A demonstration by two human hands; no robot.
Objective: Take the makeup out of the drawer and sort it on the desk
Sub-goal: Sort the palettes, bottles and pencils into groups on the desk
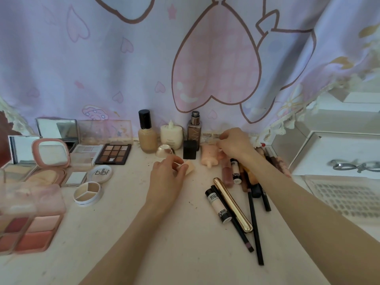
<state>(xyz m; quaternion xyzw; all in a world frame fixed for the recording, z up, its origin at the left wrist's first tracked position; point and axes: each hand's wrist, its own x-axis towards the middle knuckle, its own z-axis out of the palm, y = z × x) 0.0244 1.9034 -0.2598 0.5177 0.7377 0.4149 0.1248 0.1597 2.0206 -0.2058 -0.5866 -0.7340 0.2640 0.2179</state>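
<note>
My left hand (166,177) pinches a small beige tube (188,168) lying on the white desk (164,233) near its middle. My right hand (234,141) reaches to the back of the desk, fingers curled around something small that I cannot make out, just above a peach squeeze tube (208,156). Foundation bottles (146,136) stand along the back. Palettes and compacts (114,154) lie grouped at the left. Pencils, a gold tube (233,204) and lip glosses (218,205) lie in a pile at the right.
A pink-and-lilac patterned cloth (185,58) hangs behind the desk. A black cap (189,150) and a gold lid (165,150) sit by the bottles. White drawer units (337,149) with an eyelash curler (353,166) stand at the right.
</note>
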